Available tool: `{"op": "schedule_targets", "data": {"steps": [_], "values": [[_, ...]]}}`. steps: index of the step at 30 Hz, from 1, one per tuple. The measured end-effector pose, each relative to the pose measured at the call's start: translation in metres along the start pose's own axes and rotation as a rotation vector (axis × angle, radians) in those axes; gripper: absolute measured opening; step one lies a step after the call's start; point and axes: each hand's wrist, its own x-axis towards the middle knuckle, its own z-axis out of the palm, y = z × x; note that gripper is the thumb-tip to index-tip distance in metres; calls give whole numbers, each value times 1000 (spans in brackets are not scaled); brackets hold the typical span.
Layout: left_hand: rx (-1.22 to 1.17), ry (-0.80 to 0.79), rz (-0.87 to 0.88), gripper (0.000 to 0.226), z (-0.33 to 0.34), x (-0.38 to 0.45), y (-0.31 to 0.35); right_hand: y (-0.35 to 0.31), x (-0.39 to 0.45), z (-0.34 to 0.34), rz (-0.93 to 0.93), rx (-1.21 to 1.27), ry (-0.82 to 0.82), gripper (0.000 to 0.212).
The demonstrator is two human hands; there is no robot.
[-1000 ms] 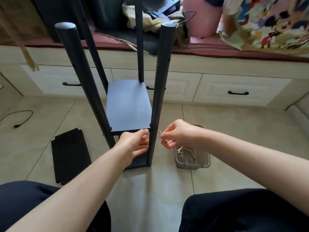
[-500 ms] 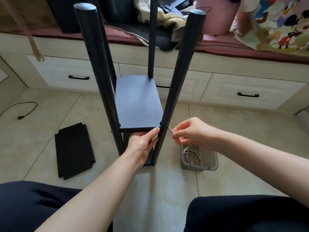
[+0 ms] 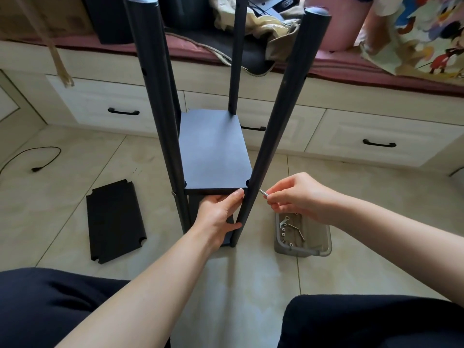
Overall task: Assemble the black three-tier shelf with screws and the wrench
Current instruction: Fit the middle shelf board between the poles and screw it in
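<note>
Four round black metal poles (image 3: 273,126) stand upright. Two flat black shelf boards are fitted between them, the upper one (image 3: 213,151) in plain sight, and one more black board (image 3: 114,219) lies loose on the floor. One grey plastic tray (image 3: 324,244) holds several small silver screws (image 3: 283,229). Three black drawer handles (image 3: 123,112) show behind.

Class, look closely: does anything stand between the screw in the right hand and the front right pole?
Nothing visible does. The screw, pinched by the right hand, points at the front right pole across open air.
</note>
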Motion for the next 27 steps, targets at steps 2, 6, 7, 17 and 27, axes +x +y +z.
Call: {"op": "schedule_targets", "data": {"steps": [2, 6, 7, 17, 27], "values": [[1, -6, -2, 4, -1, 0, 0, 1, 0, 1, -17, 1, -2, 7], [6, -12, 2, 9, -1, 1, 0, 1, 1, 1, -56, -44, 17, 8], [7, -14, 7, 10, -1, 1, -1, 1, 2, 2, -63, -59, 23, 8], [-33, -24, 87, 17, 1, 1, -4, 3, 6, 5, -138, -133, 85, 7], [53, -9, 87, 16, -1, 1, -4, -1, 7, 10, -143, 10, 74, 18]]}}
